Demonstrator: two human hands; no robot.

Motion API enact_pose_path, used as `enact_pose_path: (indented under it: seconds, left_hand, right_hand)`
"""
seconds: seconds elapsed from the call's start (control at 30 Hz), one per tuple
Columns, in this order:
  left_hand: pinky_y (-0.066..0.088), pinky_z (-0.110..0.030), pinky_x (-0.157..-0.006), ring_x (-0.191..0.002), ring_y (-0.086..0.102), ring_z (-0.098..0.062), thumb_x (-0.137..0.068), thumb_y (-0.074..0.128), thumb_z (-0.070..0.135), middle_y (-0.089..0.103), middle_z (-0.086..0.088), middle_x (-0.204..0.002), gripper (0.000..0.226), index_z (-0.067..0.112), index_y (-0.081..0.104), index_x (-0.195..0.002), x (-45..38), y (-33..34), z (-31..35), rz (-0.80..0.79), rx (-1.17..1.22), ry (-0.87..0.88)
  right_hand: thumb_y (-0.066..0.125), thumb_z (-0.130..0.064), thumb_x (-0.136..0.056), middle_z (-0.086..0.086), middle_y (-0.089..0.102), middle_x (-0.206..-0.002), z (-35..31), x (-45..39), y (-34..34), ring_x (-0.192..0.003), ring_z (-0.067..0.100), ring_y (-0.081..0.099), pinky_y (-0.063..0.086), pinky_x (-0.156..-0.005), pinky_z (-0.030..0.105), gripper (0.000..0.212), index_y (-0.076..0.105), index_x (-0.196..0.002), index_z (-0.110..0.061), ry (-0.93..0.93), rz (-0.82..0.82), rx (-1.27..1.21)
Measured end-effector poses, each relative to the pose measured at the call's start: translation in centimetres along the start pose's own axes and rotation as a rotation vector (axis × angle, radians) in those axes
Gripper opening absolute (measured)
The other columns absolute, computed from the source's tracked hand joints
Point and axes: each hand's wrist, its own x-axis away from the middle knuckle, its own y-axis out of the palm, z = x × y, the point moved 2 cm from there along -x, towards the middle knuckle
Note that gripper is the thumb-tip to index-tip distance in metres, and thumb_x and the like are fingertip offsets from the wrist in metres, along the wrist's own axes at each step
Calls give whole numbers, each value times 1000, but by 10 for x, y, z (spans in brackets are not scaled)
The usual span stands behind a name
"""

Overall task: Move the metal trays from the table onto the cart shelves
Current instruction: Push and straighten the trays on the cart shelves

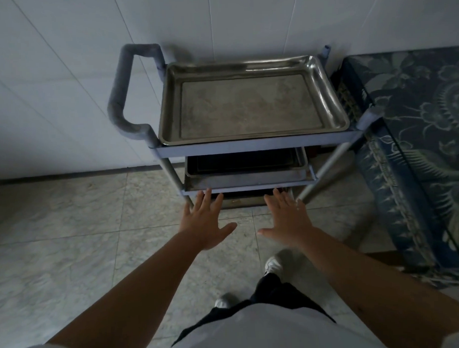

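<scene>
Cart (253, 147) at centre frame, against a tiled wall; padded handle (121, 94) at upper left.

Trays counted: one large metal tray (249, 105) on the top shelf, filling it. On the middle shelf, what look like two more, a darker tray (245, 160) sitting on or in a paler one (245, 179) whose front rim shows below it. Bottom shelf mostly hidden; cannot tell what lies there. So three trays visible, probably.

Left hand (204, 224) and right hand (287, 221) both empty, palms down, fingers (207, 198) spread, tips just at the middle shelf's front edge; whether they touch it I cannot tell.

Handling, as judged: stiff sheet steel, moderately light for its size, smooth and likely slippery, noisy if dropped, not fragile. Best held by the rolled rim on the two short sides, one hand each, kept level.

Patterned cloth (417, 141) at right frame covers what may be the table; no trays seen on it.
</scene>
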Motion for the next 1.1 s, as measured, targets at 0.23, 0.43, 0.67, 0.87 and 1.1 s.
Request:
enact_pose_path:
  seconds: [0.23, 0.43, 0.67, 0.87, 1.1]
  left_hand:
    - [4, -55, -120, -153, -12, -29, -77, 10, 88, -14, -9, -167, 103, 27, -5, -159, -2, 3, 15, 30, -26, 9]
    - [4, -56, -120, -152, -14, -29, -82, 20, 86, -16, -11, -167, 101, 27, -5, -159, -20, 8, 35, -43, -3, -24]
    - [5, -54, -121, -153, -13, -28, -86, 31, 82, -16, -9, -167, 101, 24, -5, -159, -89, 33, 45, -79, 25, -56]
    - [6, -55, -123, -152, -15, -27, -86, 39, 79, -18, -8, -166, 102, 25, -7, -159, -177, 96, 28, -96, 39, -14]
    - [3, -59, -119, -150, -19, -36, -78, 56, 79, -28, -15, -162, 125, 21, -24, -154, -320, 178, -34, 51, -183, -15]
  right_hand:
    - [56, -75, -74, 4, -12, -164, -3, 15, 9, -150, 26, -7, 1, -116, 59, 108, -1, -153, -29, -28, -1, -20]
    - [56, -75, -75, 5, -9, -165, 31, -3, -2, -150, 25, -2, 6, -118, 57, 108, 3, -155, -26, -42, -28, 9]
    - [58, -72, -77, 6, -11, -164, 67, -73, 21, -150, 28, -1, 7, -118, 56, 109, -1, -156, -26, -90, -113, 42]
    - [64, -69, -75, 7, -11, -164, 92, -170, 87, -150, 28, -2, 9, -116, 57, 113, -4, -155, -25, -19, -112, 11]
    - [76, -65, -64, 5, -25, -161, 121, -307, 165, -149, 33, -8, 9, -115, 58, 130, -14, -152, -31, -138, 131, 83]
